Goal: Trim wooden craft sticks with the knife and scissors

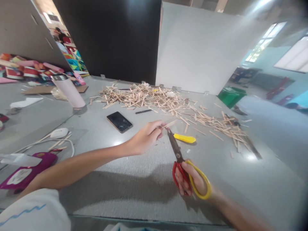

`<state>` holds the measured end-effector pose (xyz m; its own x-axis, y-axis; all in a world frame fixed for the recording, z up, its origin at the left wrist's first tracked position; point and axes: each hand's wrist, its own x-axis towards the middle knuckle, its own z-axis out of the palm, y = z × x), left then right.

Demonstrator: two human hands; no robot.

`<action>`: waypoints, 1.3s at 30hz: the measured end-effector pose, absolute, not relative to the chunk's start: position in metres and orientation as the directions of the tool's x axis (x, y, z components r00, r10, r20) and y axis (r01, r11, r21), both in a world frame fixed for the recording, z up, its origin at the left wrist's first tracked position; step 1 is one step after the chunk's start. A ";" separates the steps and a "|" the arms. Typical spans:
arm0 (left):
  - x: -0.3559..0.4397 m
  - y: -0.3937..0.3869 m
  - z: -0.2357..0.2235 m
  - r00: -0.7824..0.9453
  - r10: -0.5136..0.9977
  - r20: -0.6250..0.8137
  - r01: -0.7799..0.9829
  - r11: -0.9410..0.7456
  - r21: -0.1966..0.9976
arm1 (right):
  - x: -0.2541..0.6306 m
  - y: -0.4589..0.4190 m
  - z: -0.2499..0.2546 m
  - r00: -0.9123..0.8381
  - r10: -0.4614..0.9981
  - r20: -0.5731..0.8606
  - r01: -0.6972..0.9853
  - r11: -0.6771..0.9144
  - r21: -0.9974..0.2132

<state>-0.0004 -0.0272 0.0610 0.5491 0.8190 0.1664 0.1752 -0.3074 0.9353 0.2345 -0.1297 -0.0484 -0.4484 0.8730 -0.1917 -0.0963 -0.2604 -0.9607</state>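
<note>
Thin, pale, flat wooden stick point(171, 124) is, in the head view, above the middle of the grey, smooth-topped desk point(134, 179), pinched between the closed thumb and fingers of the left hand point(148, 136). The right hand point(192, 181) is closed around the scissors point(177, 150), its fingers and thumb through the handle loops, one red and one yellow plastic. The dark, worn metal blades point toward the far edge, their tips at the stick beside the left fingertips; whether they touch it is unclear.

Just beside the blades lies a ribbed yellow plastic handle point(184, 138). Toward the far edge spreads a loose, tangled heap of pale wooden sticks point(144, 96), thinning out toward the right edge, where a long dark flat bar point(252, 146) lies among them. Between heap and left hand rest a glossy black phone point(119, 122) and a slim black pen-like rod point(143, 111).

Toward the far left corner stands a pale pink cylindrical bottle point(69, 91) with a shiny metallic cap, near flat brown cardboard point(39, 90). Nearer the left are a rounded white plastic object point(59, 133), a white cable point(72, 148) and a magenta case point(47, 158). Beyond the right side sits a green plastic bin point(231, 96); the contents of bottle and bin are hidden.
</note>
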 end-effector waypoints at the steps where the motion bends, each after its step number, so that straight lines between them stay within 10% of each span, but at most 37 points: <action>1: 0.000 -0.028 0.062 0.553 0.817 0.163 0.185 -0.311 0.932 | 0.235 -0.129 -0.049 -0.449 0.872 -0.192 -0.095 -0.261 -0.961; 39: -0.020 -0.043 0.092 0.609 0.774 0.175 0.194 -0.359 0.913 | 0.232 -0.129 -0.019 -0.256 0.966 -0.026 0.448 0.095 -0.889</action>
<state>-0.0204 -0.0428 0.0925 0.6088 0.7737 0.1751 0.1940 -0.3592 0.9129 0.2325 -0.1293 -0.0193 -0.2557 0.9664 -0.0260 0.4483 0.0947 -0.8888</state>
